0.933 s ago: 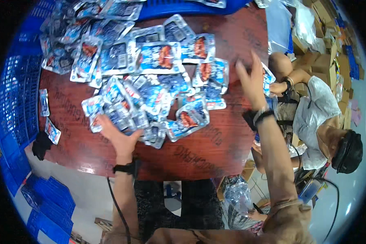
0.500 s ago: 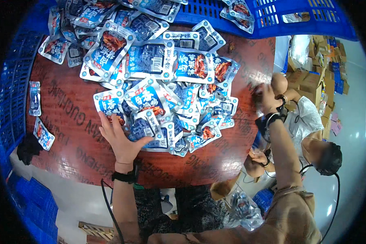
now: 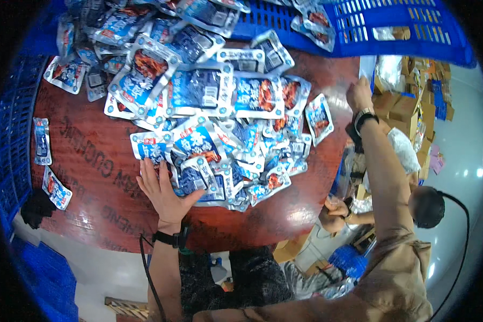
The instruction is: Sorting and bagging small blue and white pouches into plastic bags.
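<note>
A heap of blue and silver foil food packets (image 3: 201, 88) covers the middle of the red-brown table (image 3: 102, 198). My left hand (image 3: 166, 198) is open, its spread fingers resting on a packet (image 3: 151, 147) at the near left of the heap. My right hand (image 3: 360, 96) is at the table's far right edge, fingers curled inward; whatever they hold, if anything, is hidden. Between that hand and the heap, a single packet (image 3: 319, 119) lies apart. Two more packets, one upright (image 3: 42, 141) and one slanted (image 3: 57, 188), lie at the left edge.
A blue plastic crate (image 3: 354, 32) stands at the far side, with packets spilling from it. Another blue crate wall (image 3: 16, 134) borders the left. At right are cardboard boxes (image 3: 405, 110), another person's hand (image 3: 336, 206) and that person's dark cap (image 3: 428, 206).
My right hand has moved farther away along the right edge. A packet now lies right of the heap where none lay before. My left hand stays on the packets.
</note>
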A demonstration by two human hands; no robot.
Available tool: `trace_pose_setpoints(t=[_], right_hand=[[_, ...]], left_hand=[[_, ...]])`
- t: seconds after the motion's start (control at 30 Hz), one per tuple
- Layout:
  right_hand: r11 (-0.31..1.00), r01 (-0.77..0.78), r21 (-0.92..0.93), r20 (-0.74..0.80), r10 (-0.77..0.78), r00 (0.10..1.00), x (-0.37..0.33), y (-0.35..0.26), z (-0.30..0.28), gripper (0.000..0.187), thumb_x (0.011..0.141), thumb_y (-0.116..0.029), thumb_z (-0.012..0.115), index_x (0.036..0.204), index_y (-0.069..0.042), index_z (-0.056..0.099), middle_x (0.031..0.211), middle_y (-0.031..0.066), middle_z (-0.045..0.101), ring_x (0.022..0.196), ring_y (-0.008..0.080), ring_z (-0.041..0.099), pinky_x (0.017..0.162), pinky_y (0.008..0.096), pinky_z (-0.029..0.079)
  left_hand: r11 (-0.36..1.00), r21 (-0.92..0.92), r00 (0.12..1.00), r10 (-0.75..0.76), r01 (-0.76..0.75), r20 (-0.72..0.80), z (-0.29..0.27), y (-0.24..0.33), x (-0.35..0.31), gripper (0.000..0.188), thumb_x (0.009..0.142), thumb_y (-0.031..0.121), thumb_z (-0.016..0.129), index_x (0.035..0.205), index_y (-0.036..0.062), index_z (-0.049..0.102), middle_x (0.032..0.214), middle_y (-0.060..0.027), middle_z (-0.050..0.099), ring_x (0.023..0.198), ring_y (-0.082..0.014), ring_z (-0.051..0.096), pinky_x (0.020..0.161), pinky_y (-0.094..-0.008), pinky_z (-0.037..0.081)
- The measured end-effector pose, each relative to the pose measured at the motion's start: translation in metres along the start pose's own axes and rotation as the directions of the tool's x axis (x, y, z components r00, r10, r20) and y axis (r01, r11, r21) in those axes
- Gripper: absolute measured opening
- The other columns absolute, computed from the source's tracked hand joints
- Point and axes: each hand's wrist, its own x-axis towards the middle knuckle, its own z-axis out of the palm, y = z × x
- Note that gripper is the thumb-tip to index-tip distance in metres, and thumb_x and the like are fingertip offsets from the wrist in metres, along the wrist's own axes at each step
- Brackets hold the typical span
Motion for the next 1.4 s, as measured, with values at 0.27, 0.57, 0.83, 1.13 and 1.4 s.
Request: trace_pose_setpoints(t=[0.27,0.57,0.83,1.13,1.4], right_hand=[[0.293,0.567,0.77,-0.378,-0.506,0.775,-0.018,-0.172,-0.085,0.07,0.083,-0.052,0.061,0.14,-0.015,0.044,0.144,0.0263,0.036,0.135,0.0394,0.032,0.111,0.0416,0.028],[0.562,0.556,0.612,-0.202,-0.568,0.798,-0.135,-0.16,-0.042,0.079,0.066,-0.07,0.065,0.134,-0.031,0.052,0.149,0.0123,0.033,0.138,0.0415,0.025,0.096,0.0732,0.027],[0.59,0.414,0.693,-0.265,-0.326,0.908,-0.219,-0.061,0.038,0.059,0.073,-0.051,0.067,0.126,-0.025,0.058,0.143,0.0125,0.04,0.134,0.0419,0.029,0.094,0.0727,0.028],[0.452,0.303,0.839,-0.3,-0.081,0.951,-0.256,0.092,0.158,0.06,0.075,-0.033,0.067,0.13,-0.013,0.054,0.138,0.019,0.044,0.13,0.0415,0.036,0.109,0.0481,0.028],[0.557,-0.282,0.781,0.334,0.009,0.943,-0.292,0.162,0.144,0.027,0.085,-0.006,0.051,0.109,0.003,0.056,0.104,0.029,0.06,0.095,0.0457,0.058,0.083,0.0478,0.048]], left_hand=[[0.978,-0.143,0.983,0.165,-0.152,0.085,-0.014,0.04,-0.024,0.121,0.049,0.073,0.078,0.145,0.0188,0.027,0.151,-0.0323,0.008,0.137,-0.0555,0.009,0.101,-0.0713,0.016],[0.993,-0.001,0.972,0.113,-0.115,0.207,0.045,0.158,-0.036,0.081,0.06,0.066,0.075,0.125,0.0225,0.053,0.146,-0.0333,0.018,0.129,-0.0635,0.015,0.082,-0.0787,0.027],[0.965,-0.034,0.912,0.255,-0.258,0.32,0.081,0.234,-0.106,0.064,0.066,0.058,0.076,0.119,0.0284,0.059,0.144,-0.031,0.021,0.128,-0.0597,0.023,0.08,-0.0763,0.031],[0.832,-0.217,0.753,0.555,-0.511,0.353,0.141,0.35,-0.122,0.06,0.069,0.052,0.072,0.124,0.0314,0.058,0.144,-0.0256,0.031,0.134,-0.044,0.031,0.078,-0.064,0.038],[0.497,-0.485,0.332,0.86,-0.72,0.387,0.177,0.415,-0.069,0.062,0.067,0.042,0.072,0.122,0.0157,0.059,0.147,-0.0198,0.034,0.135,-0.0306,0.032,0.088,-0.057,0.036]])
